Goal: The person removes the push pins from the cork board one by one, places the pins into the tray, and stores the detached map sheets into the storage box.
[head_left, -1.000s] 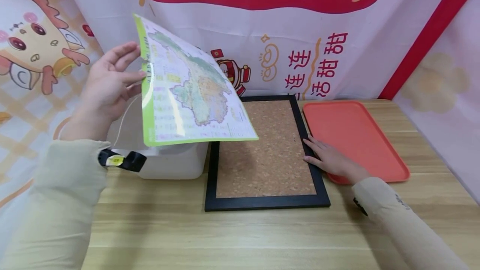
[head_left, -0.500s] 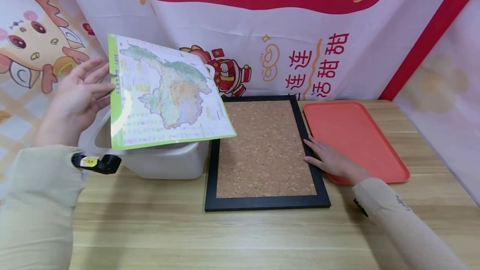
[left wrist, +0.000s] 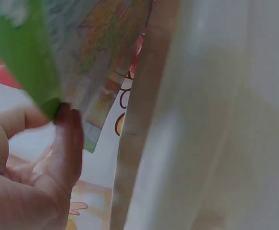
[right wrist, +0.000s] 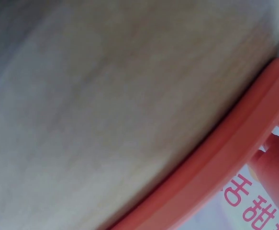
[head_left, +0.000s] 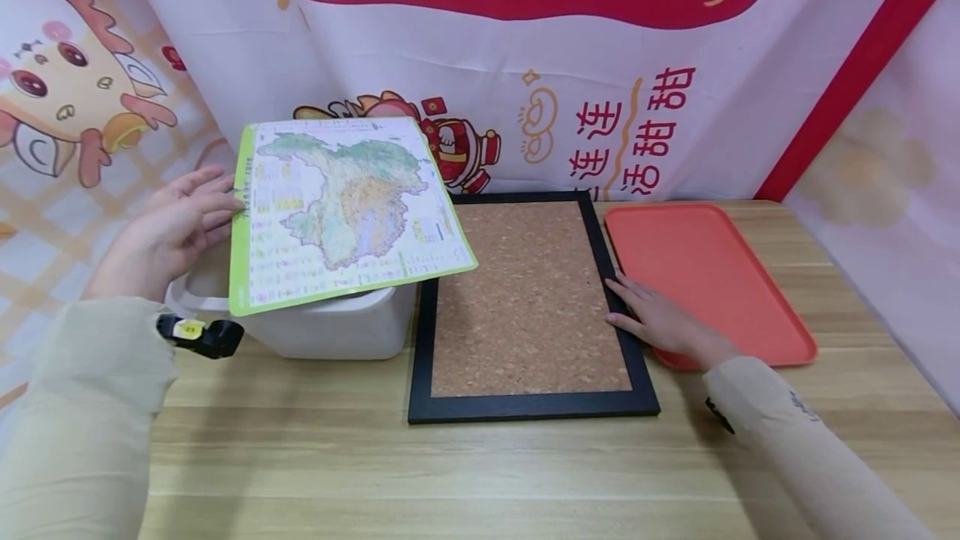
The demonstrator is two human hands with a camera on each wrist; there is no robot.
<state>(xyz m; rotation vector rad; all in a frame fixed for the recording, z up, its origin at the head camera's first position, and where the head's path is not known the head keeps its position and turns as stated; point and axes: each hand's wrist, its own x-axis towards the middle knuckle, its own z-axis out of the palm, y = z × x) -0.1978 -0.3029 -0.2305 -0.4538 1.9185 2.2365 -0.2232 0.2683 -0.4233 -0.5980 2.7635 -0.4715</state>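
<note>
A map sheet (head_left: 352, 207) with a bright green border and a relief map on it is held at its left edge by my left hand (head_left: 172, 227). In the left wrist view, the thumb and fingers of that hand (left wrist: 48, 167) pinch the green edge of the sheet (left wrist: 29, 57). The sheet lies tilted over the white plastic bin (head_left: 337, 327), covering most of its opening. My right hand (head_left: 663, 319) rests with extended fingers on the right side of a black-framed cork board (head_left: 525, 307), which lies flat on the table.
An orange-red tray (head_left: 705, 273) lies to the right of the cork board, partly under my right forearm. Wood-grain table (head_left: 450, 473) shows in front of the board. A white and red printed cloth (head_left: 420, 40) hangs behind everything.
My left hand has moved left and down with the map sheet, which has gone from steeply raised to flatter over the bin. The right hand and cork board have stayed put.
</note>
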